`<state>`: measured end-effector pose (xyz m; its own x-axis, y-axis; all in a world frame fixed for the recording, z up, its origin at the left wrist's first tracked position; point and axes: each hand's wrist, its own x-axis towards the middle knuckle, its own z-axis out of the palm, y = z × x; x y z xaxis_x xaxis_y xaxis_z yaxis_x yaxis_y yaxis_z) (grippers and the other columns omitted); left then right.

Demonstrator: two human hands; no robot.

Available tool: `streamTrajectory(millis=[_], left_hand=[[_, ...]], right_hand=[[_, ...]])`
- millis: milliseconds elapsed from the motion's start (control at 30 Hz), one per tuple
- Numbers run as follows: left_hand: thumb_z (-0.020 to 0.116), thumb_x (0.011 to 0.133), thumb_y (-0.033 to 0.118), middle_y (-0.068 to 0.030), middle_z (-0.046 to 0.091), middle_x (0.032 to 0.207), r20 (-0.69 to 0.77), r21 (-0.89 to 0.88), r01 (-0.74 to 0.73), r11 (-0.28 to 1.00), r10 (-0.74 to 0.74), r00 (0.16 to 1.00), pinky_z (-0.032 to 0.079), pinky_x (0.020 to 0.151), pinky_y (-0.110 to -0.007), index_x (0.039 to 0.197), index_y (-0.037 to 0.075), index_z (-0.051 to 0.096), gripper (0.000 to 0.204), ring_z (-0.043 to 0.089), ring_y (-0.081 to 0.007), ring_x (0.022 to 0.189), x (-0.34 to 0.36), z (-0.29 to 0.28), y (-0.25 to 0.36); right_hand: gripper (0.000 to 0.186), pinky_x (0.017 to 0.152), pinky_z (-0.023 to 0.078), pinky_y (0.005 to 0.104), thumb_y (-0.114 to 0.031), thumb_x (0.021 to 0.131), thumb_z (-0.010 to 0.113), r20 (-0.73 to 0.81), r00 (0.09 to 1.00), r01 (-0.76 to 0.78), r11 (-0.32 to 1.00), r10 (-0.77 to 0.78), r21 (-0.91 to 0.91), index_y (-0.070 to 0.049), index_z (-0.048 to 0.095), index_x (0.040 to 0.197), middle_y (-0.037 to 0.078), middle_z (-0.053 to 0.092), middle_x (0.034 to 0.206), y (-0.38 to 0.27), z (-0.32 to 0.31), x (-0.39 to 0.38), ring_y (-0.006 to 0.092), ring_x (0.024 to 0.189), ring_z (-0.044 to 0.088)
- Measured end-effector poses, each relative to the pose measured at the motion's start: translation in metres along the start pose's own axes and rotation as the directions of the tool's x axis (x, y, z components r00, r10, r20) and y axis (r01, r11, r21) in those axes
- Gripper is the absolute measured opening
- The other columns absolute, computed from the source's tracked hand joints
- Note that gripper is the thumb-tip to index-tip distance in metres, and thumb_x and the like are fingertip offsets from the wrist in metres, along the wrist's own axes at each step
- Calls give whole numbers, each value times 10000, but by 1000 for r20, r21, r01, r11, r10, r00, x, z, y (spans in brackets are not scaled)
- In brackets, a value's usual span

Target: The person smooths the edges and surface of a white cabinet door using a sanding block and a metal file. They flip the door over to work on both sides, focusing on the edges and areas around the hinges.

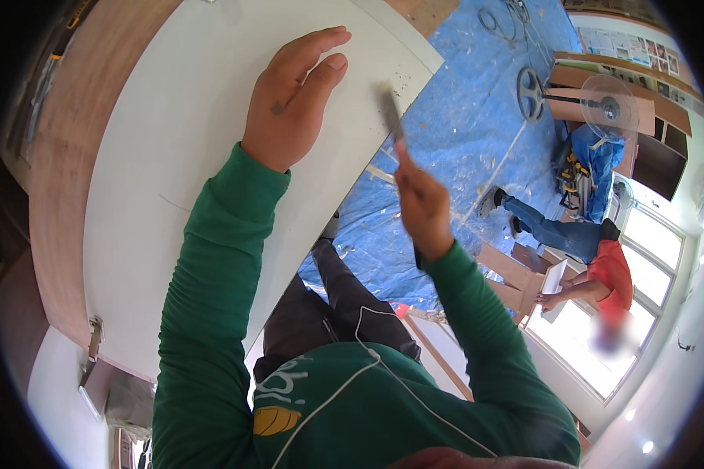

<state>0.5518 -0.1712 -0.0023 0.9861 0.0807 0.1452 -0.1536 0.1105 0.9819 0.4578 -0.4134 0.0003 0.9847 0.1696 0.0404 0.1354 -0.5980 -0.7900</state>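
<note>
My left hand (291, 102) rests on a large white panel (156, 148), its fingers stretched out and the thumb apart, holding nothing. In my right hand (425, 199) is a narrow hand tool (391, 111), its fingers wrapped around the handle. Motion smears the tool's grey head, so its exact kind is unclear. That head is over the panel's right edge, close to small dark crumbs (403, 77) on the white surface. The dark end of the handle shows below my fist.
A blue sheet (454, 133) covers the floor, with a fan (606, 105) and a tool bag (572, 172) on the right. A person in a red shirt (610, 270) handles boards by the window. A hinge (95, 336) sits at the panel's lower left.
</note>
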Motion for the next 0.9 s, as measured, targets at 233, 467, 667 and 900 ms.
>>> streamTrajectory(millis=[233, 467, 667, 900], left_hand=[[593, 1061, 179, -115, 676, 1334, -12, -41, 28, 999, -29, 1000, 543, 934, -302, 1342, 20, 666, 331, 668, -166, 1068, -2, 0, 2], [585, 1061, 178, -112, 684, 1313, 23, 45, 13, 999, -15, 1000, 544, 912, -294, 1347, 24, 665, 335, 661, -161, 1041, 7, -3, -1], [578, 1058, 168, -104, 687, 1309, 4, 25, -37, 999, 37, 999, 538, 883, -285, 1349, 25, 665, 335, 648, -142, 989, 6, -1, -6], [576, 1057, 164, -109, 683, 1331, 4, 31, 37, 999, -38, 999, 530, 946, -300, 1344, 22, 666, 333, 655, -164, 1074, 5, -6, 0]], right_hand=[[442, 841, 481, 239, 11, 1056, 551, 2, 994, -107, 992, 108, 67, -40, 579, 1494, 9, 675, 910, 5, 5, 5, 73, 829, 539], [474, 866, 526, 289, 0, 1040, 579, -16, 965, -260, 965, 261, 22, -89, 583, 1506, 161, 655, 817, 0, -3, 44, 126, 783, 600], [447, 935, 520, 285, 7, 1039, 579, -46, 997, -55, 998, 57, 37, -39, 590, 1483, 177, 744, 1271, 15, 0, 38, 125, 1032, 682], [482, 941, 501, 265, 80, 1007, 571, 147, 980, -122, 990, 131, -72, -21, 593, 1478, 172, 761, 1178, -10, -2, -3, 91, 982, 633]])
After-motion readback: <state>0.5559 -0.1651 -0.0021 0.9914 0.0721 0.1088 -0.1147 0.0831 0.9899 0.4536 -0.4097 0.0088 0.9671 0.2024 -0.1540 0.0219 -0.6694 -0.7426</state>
